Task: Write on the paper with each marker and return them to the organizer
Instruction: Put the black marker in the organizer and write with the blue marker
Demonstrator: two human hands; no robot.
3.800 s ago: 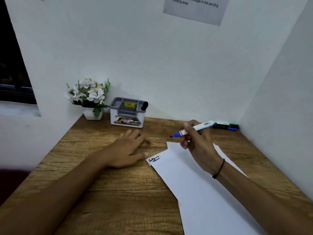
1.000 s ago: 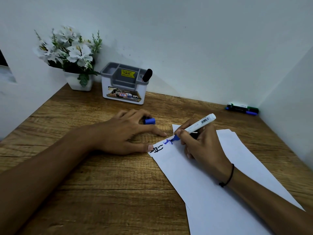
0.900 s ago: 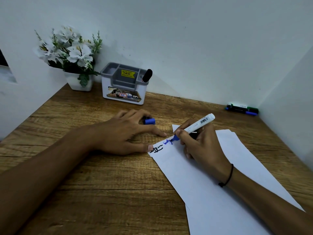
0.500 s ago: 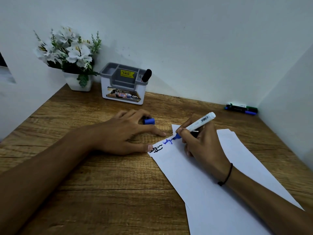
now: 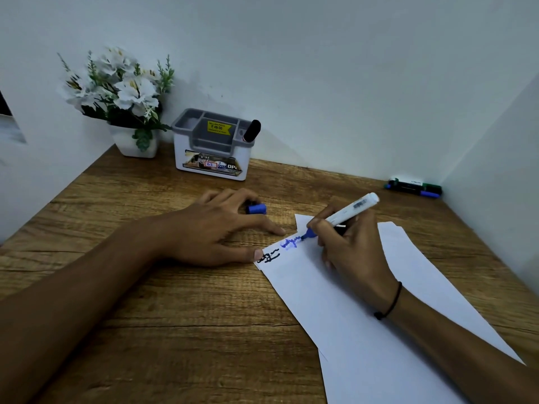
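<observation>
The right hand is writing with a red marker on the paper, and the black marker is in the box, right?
Not red. The head view shows the right hand writing on the paper with a blue marker. The black marker is in the box.

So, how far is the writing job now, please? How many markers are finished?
Done: black scribble on the white paper sheet, and a black-capped marker stands in the grey-and-white plastic organizer. In hand: the right hand writes a blue line with the white blue-tipped marker; the left hand holds its blue cap. Left: capping and returning it, then the dark markers lying by the far wall.
</observation>
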